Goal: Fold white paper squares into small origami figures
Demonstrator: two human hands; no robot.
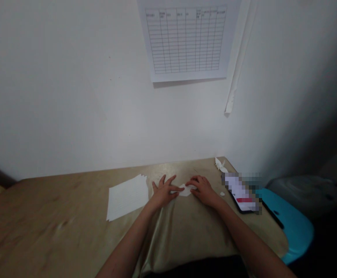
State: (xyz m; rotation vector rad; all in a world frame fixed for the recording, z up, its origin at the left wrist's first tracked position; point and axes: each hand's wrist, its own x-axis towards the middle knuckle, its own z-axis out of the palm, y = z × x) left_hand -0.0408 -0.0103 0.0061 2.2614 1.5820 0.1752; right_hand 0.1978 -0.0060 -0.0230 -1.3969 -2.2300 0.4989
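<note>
A small folded piece of white paper (185, 191) lies on the table between my two hands. My left hand (166, 190) is at its left side, fingers spread, with the index fingertip touching the paper. At the right side, my right hand (203, 190) has its fingers bent and its thumb and index finger closed on the paper's edge. Part of the paper is hidden under the fingers. A stack of white paper sheets (127, 199) sits left of my left hand.
A phone (240, 193) with a lit, partly blurred screen lies to the right. Near it are a small white scrap (222, 194) and a crumpled or folded white paper (220, 165). The table (78, 216) has a wrinkled cover. A blue stool (297, 226) stands beside it.
</note>
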